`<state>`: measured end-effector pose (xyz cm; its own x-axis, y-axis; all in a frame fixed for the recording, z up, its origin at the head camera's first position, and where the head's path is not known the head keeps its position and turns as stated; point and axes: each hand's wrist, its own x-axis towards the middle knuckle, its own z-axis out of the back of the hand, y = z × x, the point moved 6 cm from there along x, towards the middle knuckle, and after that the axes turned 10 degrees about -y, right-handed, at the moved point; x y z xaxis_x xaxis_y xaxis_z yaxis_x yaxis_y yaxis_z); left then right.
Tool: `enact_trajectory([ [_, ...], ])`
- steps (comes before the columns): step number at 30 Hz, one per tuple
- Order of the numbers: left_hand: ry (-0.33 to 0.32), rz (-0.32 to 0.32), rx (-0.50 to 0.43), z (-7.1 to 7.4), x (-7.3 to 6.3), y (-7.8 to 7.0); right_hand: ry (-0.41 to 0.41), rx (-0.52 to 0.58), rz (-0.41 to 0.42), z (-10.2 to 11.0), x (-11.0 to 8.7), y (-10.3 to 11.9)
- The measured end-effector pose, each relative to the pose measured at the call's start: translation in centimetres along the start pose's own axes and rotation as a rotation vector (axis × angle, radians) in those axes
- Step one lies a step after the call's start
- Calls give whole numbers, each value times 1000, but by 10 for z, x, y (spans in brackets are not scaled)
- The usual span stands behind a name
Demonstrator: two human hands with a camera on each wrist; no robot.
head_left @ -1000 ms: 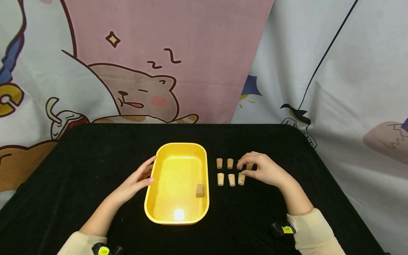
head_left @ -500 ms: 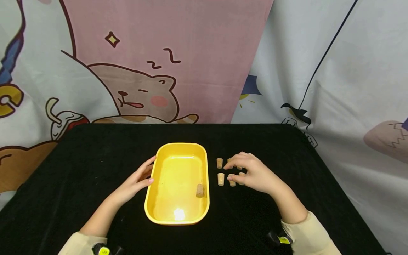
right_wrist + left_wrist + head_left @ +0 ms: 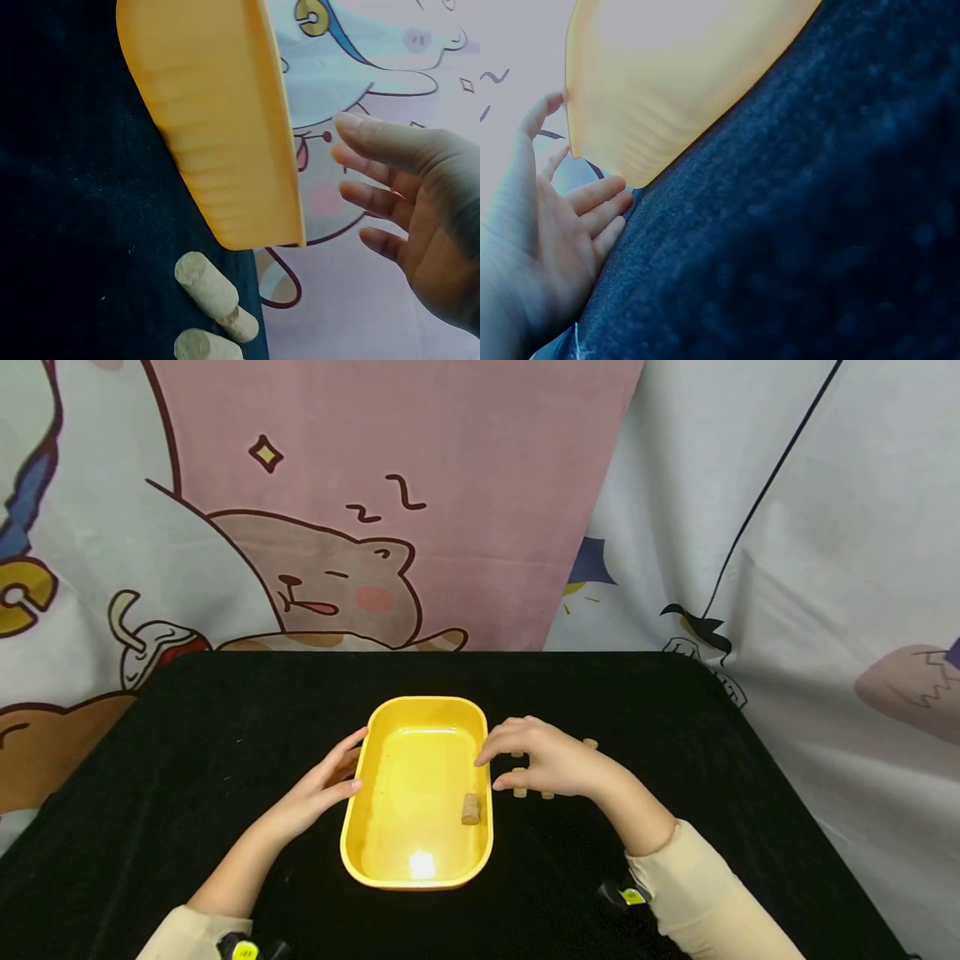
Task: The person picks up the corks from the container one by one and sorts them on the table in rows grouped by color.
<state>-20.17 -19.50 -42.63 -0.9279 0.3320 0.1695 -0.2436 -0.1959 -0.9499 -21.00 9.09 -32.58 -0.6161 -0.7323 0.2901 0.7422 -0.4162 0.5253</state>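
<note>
A yellow tray (image 3: 420,883) lies on the black cloth, with one cork (image 3: 470,809) inside by its right wall. My left hand (image 3: 321,787) touches the tray's left side, thumb and fingertips against the rim and wall, fingers fairly straight. Over at the right rim is my right hand (image 3: 543,758), thumb and fingers parted with nothing between them; the right wrist view shows this hand (image 3: 420,202) bare beside the tray wall (image 3: 217,127). Several corks stand under and behind the right hand, partly hidden by it, among them one cork (image 3: 590,743) past its knuckles.
In the right wrist view, a few corks (image 3: 206,285) stand near the tray's end. Black cloth (image 3: 247,727) covers the table, and a printed cartoon curtain (image 3: 480,527) hangs behind its far edge.
My right hand has moved left from over the corks to the tray's right rim, its thumb and fingers parted. The left hand, tray and cork inside have stayed put.
</note>
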Motion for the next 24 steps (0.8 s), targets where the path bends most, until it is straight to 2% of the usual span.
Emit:
enact_trajectory([
  [12, -5, 18, -2, -1, 0, 1, 249, 150, -16, -32, 38, 1],
  [24, 4, 20, -9, 0, 0, 1, 436, 146, -96, -55, 52, -8],
])
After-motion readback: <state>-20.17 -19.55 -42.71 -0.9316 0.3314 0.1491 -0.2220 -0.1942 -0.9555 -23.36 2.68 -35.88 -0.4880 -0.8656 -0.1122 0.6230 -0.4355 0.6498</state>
